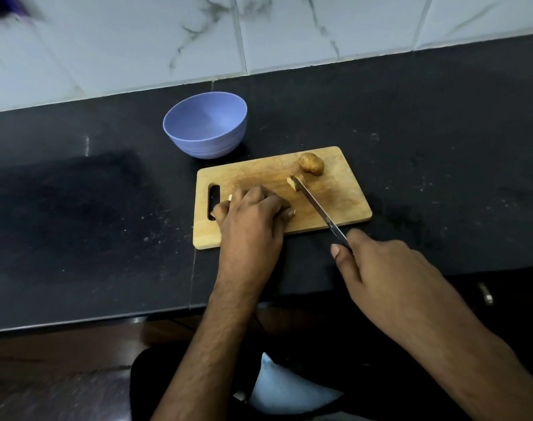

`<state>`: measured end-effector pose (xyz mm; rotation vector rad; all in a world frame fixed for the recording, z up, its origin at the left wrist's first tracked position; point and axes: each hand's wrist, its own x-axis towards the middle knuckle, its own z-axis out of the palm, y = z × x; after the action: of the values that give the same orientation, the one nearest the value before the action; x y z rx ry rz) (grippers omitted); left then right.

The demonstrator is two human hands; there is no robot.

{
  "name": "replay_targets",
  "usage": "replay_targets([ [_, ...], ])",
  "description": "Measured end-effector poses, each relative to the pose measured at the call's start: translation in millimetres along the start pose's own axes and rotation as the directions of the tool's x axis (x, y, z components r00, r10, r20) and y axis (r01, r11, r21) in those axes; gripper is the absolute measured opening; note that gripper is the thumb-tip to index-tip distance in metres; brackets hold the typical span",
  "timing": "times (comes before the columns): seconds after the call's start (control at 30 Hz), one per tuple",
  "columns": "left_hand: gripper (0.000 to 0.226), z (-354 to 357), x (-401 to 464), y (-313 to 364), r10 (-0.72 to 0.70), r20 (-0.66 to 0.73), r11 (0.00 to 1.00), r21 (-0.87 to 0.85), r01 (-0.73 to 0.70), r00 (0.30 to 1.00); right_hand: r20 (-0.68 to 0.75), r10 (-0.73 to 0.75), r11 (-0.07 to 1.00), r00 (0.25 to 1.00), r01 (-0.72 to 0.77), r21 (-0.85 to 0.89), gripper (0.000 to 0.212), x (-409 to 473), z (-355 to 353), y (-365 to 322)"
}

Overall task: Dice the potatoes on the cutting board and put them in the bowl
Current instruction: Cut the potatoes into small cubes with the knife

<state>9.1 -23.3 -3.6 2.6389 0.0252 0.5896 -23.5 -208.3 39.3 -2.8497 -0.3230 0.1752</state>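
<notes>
A wooden cutting board (335, 196) lies on the black counter. A whole brown potato (311, 163) sits at the board's far side. Just in front of it a cut potato piece (296, 181) touches the tip of a knife (316, 205). My right hand (377, 268) grips the knife handle off the board's near right edge. My left hand (253, 214) lies curled on the board's left half, and a pale potato piece shows at its fingertips; what is under the palm is hidden. An empty blue bowl (205, 128) stands behind the board's left end.
The black counter (441, 147) runs to a white marble-tiled wall (289, 31) at the back. Its near edge is just below my wrists. A metal cabinet handle (485, 294) shows under the counter at right.
</notes>
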Motion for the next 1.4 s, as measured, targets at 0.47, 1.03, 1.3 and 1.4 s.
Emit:
replay_targets([
  [0.47,0.038,2.2,6.6,2.4,-0.184,-0.222,0.978,0.053,0.201,0.957,-0.165,-0.028,0.995,0.986,0.043,0.089,0.037,30.0,20.0,14.4],
  [1.03,0.026,14.6,34.2,25.0,-0.055,0.024,0.997,0.052,0.054,0.998,-0.177,-0.028,0.998,0.984,0.037,0.046,0.038,26.8,20.0,11.5],
  [1.3,0.032,15.4,33.8,21.1,-0.100,-0.006,0.995,0.022,0.100,0.995,-0.187,-0.034,0.999,0.982,0.041,0.034,0.036,26.7,20.5,12.0],
  [1.4,0.036,11.2,30.6,20.8,-0.118,-0.043,0.993,0.000,0.118,0.992,-0.189,-0.035,0.998,0.981,0.045,0.045,0.036,25.9,19.9,11.8],
])
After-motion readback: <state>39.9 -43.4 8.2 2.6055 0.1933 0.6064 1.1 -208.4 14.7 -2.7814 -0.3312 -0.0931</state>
